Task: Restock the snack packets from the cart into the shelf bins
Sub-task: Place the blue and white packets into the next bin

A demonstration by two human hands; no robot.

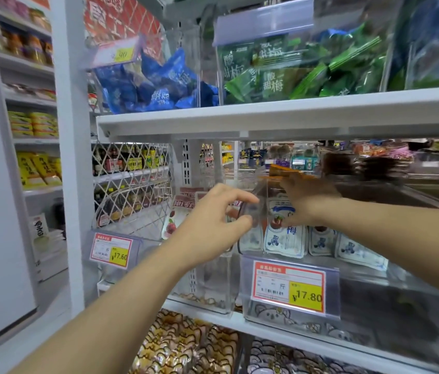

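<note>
We pinch clear bin (pixel 250 228) front corner, left hand (pixel 213 225) grip clamped. Farther right, right hand (pixel 307 203) blurred, grip apparently around orange packet (pixel 284 171) above bin. Risk: packet drops outside if bin shifts.

Right hand (pixel 307 201): motion-blurred behind the clear bin (pixel 269 265) wall; grip on the orange packet (pixel 284 171) unclear. Brown packets (pixel 361 164): smeared, print unreadable. Price tag (pixel 288 288): small text illegible. Green packets (pixel 307 71): partly hidden by label strip (pixel 264 21). Both forearms: cut off by frame edge.
</note>
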